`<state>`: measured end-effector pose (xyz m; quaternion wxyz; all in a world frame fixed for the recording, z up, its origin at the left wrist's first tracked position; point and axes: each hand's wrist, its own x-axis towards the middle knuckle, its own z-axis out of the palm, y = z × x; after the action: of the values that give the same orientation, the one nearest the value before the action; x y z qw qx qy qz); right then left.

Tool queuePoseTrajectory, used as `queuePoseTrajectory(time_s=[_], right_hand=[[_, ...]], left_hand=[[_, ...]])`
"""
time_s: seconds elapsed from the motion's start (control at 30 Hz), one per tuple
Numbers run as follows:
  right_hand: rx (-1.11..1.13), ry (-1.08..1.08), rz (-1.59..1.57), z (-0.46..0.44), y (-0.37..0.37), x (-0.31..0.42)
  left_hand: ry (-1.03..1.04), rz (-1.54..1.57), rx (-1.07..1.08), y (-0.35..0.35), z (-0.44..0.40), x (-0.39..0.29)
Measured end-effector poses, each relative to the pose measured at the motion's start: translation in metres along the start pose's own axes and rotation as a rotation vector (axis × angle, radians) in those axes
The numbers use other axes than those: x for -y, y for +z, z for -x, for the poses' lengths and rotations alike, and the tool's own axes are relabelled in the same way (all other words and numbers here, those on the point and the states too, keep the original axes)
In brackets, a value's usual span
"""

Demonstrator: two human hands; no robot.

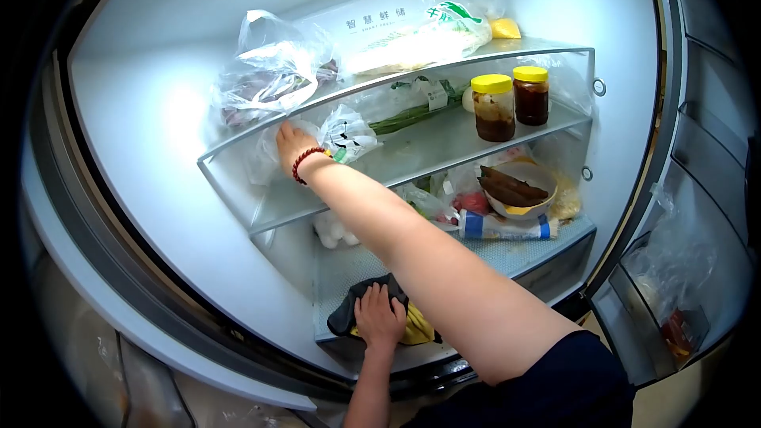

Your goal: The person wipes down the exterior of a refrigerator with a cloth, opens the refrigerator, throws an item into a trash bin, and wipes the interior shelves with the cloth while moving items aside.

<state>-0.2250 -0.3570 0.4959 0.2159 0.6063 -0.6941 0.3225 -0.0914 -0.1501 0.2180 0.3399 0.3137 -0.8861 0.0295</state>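
My right hand (295, 148), with a red bead bracelet (300, 165) at the wrist, reaches across to the left end of the middle fridge shelf (428, 150). Its fingers are closed at a clear plastic bag (265, 154); the fingertips are partly hidden. Beside it lies a white bag with dark print (349, 133). Lower down, my left hand (380, 315) lies with fingers spread on a bunched grey and yellow cloth (416, 325) at the front of the bottom shelf (333, 269).
Two yellow-lidded jars (493, 107) and green stalks (416, 117) are on the middle shelf. Bagged food (277, 63) fills the top shelf. Below, a bowl (527, 210) holds brown food near a blue-and-white packet (507, 226). The open door (697, 150) has bins at right.
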Motion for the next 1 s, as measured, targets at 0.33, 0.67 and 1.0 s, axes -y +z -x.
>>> queuePoseTrajectory(time_s=[0.33, 0.67, 1.0], right_hand=[[0.082, -0.125, -0.272, 0.011, -0.068, -0.008], [-0.004, -0.298, 0.051, 0.082, -0.141, -0.002], [0.675, -0.145, -0.364, 0.313, -0.098, -0.049]], left_hand=[[-0.024, 0.03, -0.108, -0.004, 0.0, -0.003], [-0.04, 0.033, -0.057, -0.009, -0.001, -0.005], [-0.09, 0.001, 0.26, -0.001, -0.019, 0.004]])
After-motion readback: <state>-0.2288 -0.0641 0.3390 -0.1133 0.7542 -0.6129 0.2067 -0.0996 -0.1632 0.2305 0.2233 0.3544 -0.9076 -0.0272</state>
